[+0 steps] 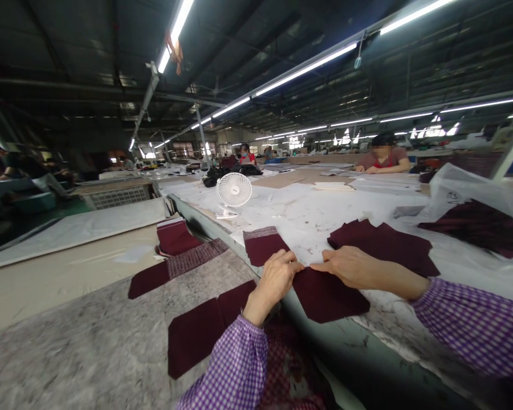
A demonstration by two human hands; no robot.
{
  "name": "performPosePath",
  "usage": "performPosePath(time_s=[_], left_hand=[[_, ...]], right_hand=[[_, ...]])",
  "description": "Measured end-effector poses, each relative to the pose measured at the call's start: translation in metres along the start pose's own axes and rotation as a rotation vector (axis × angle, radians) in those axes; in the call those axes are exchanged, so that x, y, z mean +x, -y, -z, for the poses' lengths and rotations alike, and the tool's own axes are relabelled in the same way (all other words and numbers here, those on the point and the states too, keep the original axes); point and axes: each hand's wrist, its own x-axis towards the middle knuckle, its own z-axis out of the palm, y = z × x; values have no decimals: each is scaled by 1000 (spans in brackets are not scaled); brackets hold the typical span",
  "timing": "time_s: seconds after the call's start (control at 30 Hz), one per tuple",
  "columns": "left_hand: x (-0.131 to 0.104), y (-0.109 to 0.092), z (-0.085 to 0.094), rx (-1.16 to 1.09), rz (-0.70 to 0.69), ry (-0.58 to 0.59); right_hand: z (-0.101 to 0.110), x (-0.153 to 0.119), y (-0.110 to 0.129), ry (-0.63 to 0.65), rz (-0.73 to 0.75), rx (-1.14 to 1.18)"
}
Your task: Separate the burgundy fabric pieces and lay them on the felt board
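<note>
Near the table's front edge lies a maroon fabric piece point(331, 297) with cut corners, partly hanging over the edge. My left hand point(274, 280) is closed, with its fingertips pinching the upper left edge of that piece. Close by, my right hand point(354, 267) pinches the same edge, its fingertips almost meeting those of the left. Just beyond my left hand is a second maroon piece point(264, 246) with a speckled grey band. A pile of maroon pieces point(380, 244) lies behind my right hand.
On the left, a grey felt-like surface point(111, 324) holds joined maroon pieces point(196, 336), a banded piece point(177, 270) and a small stack point(175, 236). A white fan point(234, 189) stands on the table. A clear bag point(474, 193) with dark fabric sits right. A person point(385, 156) works across the table.
</note>
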Motion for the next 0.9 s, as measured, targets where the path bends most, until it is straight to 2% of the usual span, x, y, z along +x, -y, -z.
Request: performPosePath(time_s=[0.07, 0.33, 0.47, 0.57, 0.73, 0.9], left_hand=[[-1, 2, 1, -31, 21, -7], [-8, 16, 2, -255, 73, -84], [-11, 19, 4, -440, 170, -131], [-11, 16, 7, -433, 195, -130], [-11, 13, 8, -402, 174, -112], [-16, 25, 4, -591, 236, -169]], right_hand=[[4, 5, 2, 26, 29, -39], [20, 9, 4, -41, 124, 56], [17, 11, 1, -77, 145, 162], [14, 12, -2, -96, 160, 222], [16, 17, -2, -40, 186, 180], [20, 24, 9, -33, 159, 147]])
